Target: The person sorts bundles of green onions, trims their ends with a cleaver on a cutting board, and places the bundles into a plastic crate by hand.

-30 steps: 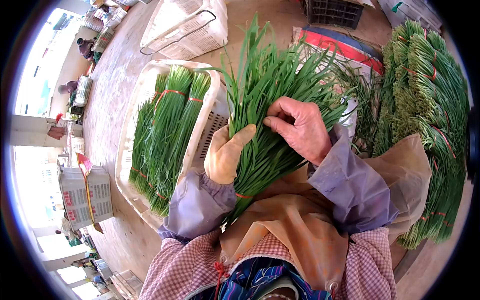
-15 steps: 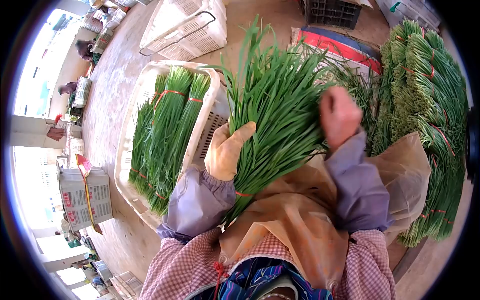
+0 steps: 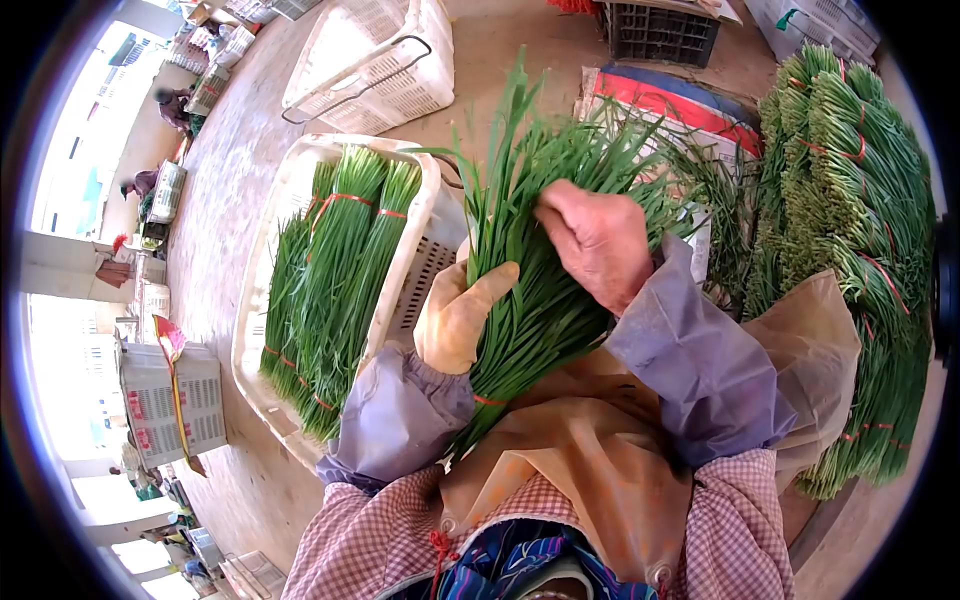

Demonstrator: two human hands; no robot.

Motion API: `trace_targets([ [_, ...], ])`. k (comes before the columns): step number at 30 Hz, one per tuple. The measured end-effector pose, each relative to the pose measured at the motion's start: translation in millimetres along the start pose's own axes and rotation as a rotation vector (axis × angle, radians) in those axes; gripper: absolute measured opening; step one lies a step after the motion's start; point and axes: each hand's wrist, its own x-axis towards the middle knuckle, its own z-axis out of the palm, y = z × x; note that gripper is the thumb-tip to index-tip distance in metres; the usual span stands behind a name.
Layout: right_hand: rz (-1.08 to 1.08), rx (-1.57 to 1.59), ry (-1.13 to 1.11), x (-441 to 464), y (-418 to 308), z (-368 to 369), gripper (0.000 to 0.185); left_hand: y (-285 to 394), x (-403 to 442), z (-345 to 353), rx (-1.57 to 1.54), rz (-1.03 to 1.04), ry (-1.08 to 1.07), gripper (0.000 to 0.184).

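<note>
My left hand (image 3: 462, 315), in a pale glove, is wrapped round a large bunch of long green leaves (image 3: 560, 290), thumb on top. A red band circles the bunch low down, near my apron. My bare right hand (image 3: 598, 243) is at the upper part of the bunch, fingers pinched among the leaves; what they hold is hidden. To the left, a white crate (image 3: 425, 230) contains several banded green bundles (image 3: 345, 260). Loose leaves (image 3: 735, 215) lie on a sack right of my right hand.
A tall pile of banded green bundles (image 3: 870, 250) stands at the right. Another white crate (image 3: 385, 85) and a black crate (image 3: 660, 35) are beyond the bunch. People (image 3: 172, 108) and grey crates (image 3: 175, 400) are far left.
My right hand moved off the bunch to the right, blurred, then came back onto the leaves. My left hand has kept its grip. The view has shifted slightly.
</note>
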Motion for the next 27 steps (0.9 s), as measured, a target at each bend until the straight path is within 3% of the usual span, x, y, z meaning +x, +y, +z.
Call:
trace_targets([
  [3, 0.025, -0.074, 0.307, 1, 27, -12, 0.005, 4, 1, 0, 0.012, -0.017, -0.011, 0.027],
  [5, 0.370, 0.235, 0.346, -2, 35, -33, 0.006, 4, 2, -2, 0.022, -0.026, -0.014, 0.028],
  [8, 0.593, 0.643, -0.013, -11, 2, -55, 0.006, 4, 5, -3, 0.032, -0.035, -0.002, 0.028],
  [11, 0.425, 0.739, -0.077, -21, -21, -17, 0.012, 3, 7, 4, 0.041, -0.027, 0.035, 0.025],
  [14, 0.474, 0.558, -0.161, -15, -25, -4, 0.017, 3, 3, 5, 0.039, -0.003, 0.049, 0.026],
  [23, 0.539, 0.878, -0.125, -22, -18, 1, 0.009, -2, 6, -5, 0.164, -0.021, 0.015, 0.028],
  [26, 0.544, 0.776, -0.008, -22, -12, -16, 0.009, -1, 8, -8, 0.105, -0.052, -0.021, 0.034],
  [27, 0.643, 0.855, 0.044, -22, -5, -25, 0.007, 1, 7, -8, 0.083, -0.053, -0.025, 0.034],
])
